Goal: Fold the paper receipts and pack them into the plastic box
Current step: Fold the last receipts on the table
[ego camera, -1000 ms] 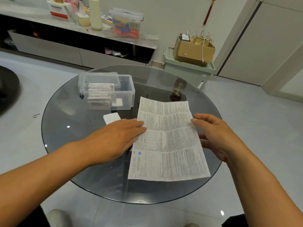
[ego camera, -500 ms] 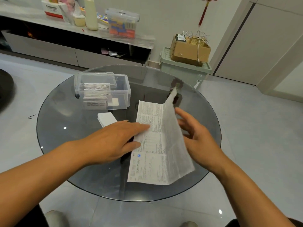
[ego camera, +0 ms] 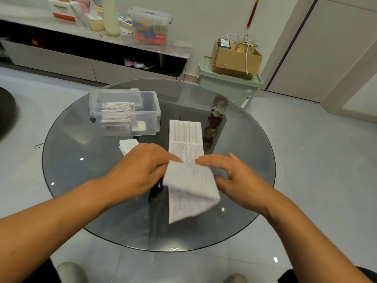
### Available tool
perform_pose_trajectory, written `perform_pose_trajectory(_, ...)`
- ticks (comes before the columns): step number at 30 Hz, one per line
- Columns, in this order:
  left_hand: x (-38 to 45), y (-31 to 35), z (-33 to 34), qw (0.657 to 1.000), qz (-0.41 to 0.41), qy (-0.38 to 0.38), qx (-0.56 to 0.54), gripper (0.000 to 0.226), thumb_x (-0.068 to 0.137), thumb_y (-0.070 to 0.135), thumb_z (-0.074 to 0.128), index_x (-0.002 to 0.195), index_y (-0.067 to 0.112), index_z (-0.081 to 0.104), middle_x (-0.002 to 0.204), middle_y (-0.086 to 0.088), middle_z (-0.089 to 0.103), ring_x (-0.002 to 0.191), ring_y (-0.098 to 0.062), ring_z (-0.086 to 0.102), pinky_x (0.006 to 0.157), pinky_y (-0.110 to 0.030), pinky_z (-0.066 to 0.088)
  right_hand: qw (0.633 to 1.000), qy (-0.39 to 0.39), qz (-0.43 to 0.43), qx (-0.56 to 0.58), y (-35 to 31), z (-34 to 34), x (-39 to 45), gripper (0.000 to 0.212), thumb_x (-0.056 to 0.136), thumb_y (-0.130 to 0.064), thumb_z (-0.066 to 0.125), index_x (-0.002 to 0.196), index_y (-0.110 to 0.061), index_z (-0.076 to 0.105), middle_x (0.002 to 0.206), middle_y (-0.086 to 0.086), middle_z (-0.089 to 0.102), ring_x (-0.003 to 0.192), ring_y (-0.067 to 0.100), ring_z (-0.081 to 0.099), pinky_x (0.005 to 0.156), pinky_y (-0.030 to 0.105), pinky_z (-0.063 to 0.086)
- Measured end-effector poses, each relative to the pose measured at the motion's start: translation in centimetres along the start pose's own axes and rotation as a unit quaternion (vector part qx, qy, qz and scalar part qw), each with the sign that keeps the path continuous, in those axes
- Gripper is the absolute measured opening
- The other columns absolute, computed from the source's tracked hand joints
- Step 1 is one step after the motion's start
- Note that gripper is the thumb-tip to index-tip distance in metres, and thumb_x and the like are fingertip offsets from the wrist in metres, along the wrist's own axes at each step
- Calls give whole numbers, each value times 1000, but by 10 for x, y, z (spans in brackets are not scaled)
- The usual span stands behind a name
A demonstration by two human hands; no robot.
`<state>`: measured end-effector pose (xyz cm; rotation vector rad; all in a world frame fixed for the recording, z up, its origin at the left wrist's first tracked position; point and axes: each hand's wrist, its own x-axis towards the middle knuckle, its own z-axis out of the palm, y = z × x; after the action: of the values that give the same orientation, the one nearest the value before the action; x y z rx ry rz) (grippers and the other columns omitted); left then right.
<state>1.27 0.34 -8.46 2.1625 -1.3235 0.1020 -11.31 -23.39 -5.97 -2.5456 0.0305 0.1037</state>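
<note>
A long printed paper receipt (ego camera: 186, 139), folded lengthwise into a narrow strip, lies on the round glass table (ego camera: 81, 160). Its near end is lifted and curled back toward the far end. My left hand (ego camera: 140, 170) pinches that raised end at its left corner. My right hand (ego camera: 234, 178) holds the curl from the right, fingers resting on the paper. The clear plastic box (ego camera: 125, 113) stands open at the back left with several folded receipts inside. A small folded receipt (ego camera: 127, 145) lies just in front of the box, partly hidden by my left hand.
The box's lid leans at its back. Beyond the table are a low cabinet (ego camera: 61, 58) with clutter on top, a pale green bin (ego camera: 230, 86) carrying a cardboard box (ego camera: 234, 58), and a door at the right. My knees show below the table's near edge.
The flat sheet's right half was folded over to the left, making a narrow strip. Both hands have now come together and lifted the strip's near end up and back.
</note>
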Motion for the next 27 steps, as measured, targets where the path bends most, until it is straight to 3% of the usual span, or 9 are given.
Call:
perform_pose_trajectory(2, 2, 2, -2, 994, -84, 3, -72, 39, 97, 45, 46, 86, 17, 71, 84, 1, 67, 81, -14, 61, 73, -41, 50, 999, 19, -4, 31, 3, -1, -1, 49, 94, -24, 74, 135, -47, 60, 137, -33, 55, 130, -11, 45, 125, 39, 24)
perform_pose_trajectory(4, 4, 5, -6, 991, -92, -33, -87, 44, 94, 49, 44, 89, 14, 70, 87, 0, 65, 85, -15, 60, 75, -41, 50, 998, 51, -5, 40, 2, 2, -1, 33, 91, -32, 77, 121, -42, 70, 123, -26, 64, 119, -1, 54, 109, 33, 43)
perform_pose_trajectory(7, 6, 5, -16, 986, -52, -155, -42, 31, 99, 35, 50, 125, 45, 63, 116, 20, 63, 111, -3, 51, 95, -26, 45, 996, 84, -28, 24, -1, 10, 2, 11, 96, -25, 71, 101, -32, 79, 101, -17, 69, 99, 4, 62, 88, 27, 53)
perform_pose_trajectory(9, 7, 4, -26, 974, -53, -218, -43, 57, 95, 25, 61, 133, 63, 45, 126, 33, 53, 123, 5, 41, 102, -22, 39, 996, 71, -6, 50, -3, 10, 4, 13, 97, -29, 70, 102, -35, 80, 97, -22, 68, 96, -4, 62, 75, 15, 52)
perform_pose_trajectory(11, 5, 4, -30, 968, -48, -245, -27, 58, 91, 32, 70, 134, 62, 44, 128, 37, 48, 126, 6, 38, 100, -20, 39, 995, 57, 25, 79, -2, 6, 4, 14, 93, -33, 73, 105, -37, 79, 96, -26, 69, 91, -11, 62, 70, 9, 49)
perform_pose_trajectory(13, 5, 6, -25, 979, -34, -201, -20, 42, 89, 44, 71, 126, 55, 55, 122, 33, 54, 117, 2, 45, 92, -20, 42, 993, 42, 42, 106, -2, 3, 3, 19, 91, -32, 76, 109, -35, 77, 93, -24, 71, 86, -8, 63, 69, 12, 51)
perform_pose_trajectory(17, 5, 7, -5, 994, -37, -97, -39, 21, 88, 34, 73, 107, 42, 69, 102, 20, 66, 96, -4, 57, 82, -31, 50, 986, 33, 62, 154, -6, 4, 3, 18, 95, -27, 74, 110, -35, 75, 101, -22, 75, 96, -2, 69, 85, 24, 59)
perform_pose_trajectory(21, 9, 11, -6, 968, -160, -67, -182, 39, 89, 38, 74, 124, 43, 58, 85, 9, 71, 75, -8, 68, 66, -26, 56, 970, 130, 102, 181, -15, 12, 7, 8, 99, -35, 66, 95, -30, 70, 78, -1, 73, 63, 4, 64, 65, 31, 54)
perform_pose_trajectory(27, 13, 17, 5, 971, -222, -6, -90, 70, 86, 47, 76, 138, 46, 30, 77, 13, 67, 70, -3, 66, 67, -28, 55, 969, 172, 171, 37, -28, 25, 13, 45, 91, -51, 70, 120, -37, 38, 77, -10, 63, 77, 13, 66, 73, 40, 57)
